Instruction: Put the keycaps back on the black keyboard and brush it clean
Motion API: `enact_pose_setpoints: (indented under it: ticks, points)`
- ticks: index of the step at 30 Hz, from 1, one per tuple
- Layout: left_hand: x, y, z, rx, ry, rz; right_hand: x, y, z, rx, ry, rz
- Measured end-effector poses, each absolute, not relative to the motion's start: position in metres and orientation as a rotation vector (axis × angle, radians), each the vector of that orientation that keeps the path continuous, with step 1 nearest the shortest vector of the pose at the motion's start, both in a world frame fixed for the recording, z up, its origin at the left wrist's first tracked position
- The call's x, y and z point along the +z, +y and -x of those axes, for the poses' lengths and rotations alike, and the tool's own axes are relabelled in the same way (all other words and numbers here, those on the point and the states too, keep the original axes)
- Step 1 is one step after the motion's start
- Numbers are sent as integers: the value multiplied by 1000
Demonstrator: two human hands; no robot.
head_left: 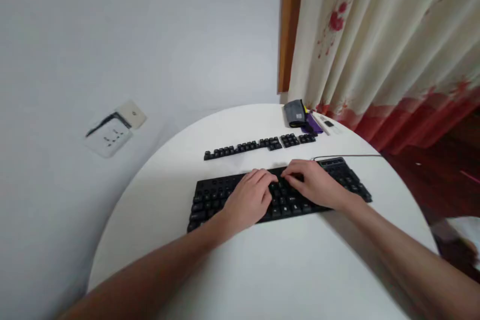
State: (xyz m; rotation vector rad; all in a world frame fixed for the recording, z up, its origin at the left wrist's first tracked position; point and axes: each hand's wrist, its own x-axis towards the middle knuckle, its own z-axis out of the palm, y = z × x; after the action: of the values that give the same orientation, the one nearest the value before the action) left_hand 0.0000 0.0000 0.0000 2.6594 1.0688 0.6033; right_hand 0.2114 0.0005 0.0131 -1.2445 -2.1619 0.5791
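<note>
A black computer keyboard lies across the white table, with its top row bare of keycaps. My left hand rests over its middle, fingers bent and held together, the index fingertip down at the upper keys. Just to the right, my right hand reaches in with thumb and fingers bent towards each other at the upper rows. Whatever is between the fingertips of either hand is too small or hidden to make out. Behind the keyboard, loose black keycaps stand in a line of several groups.
A grey cloth pouch, a purple item and a white strip-like object lie at the table's back right. The keyboard's cable runs to the right edge. A wall socket is at left, a curtain at right.
</note>
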Motion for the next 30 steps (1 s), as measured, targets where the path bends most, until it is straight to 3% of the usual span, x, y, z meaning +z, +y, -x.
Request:
enact_pose_setpoints:
  ticks: [16,30]
  points:
    - [1,0,0,610,1064,-2653,5,2,-210,553,-2208,1209]
    - [1,0,-2,623,1052,-2695,-8,16,-203,159,-2115,1391]
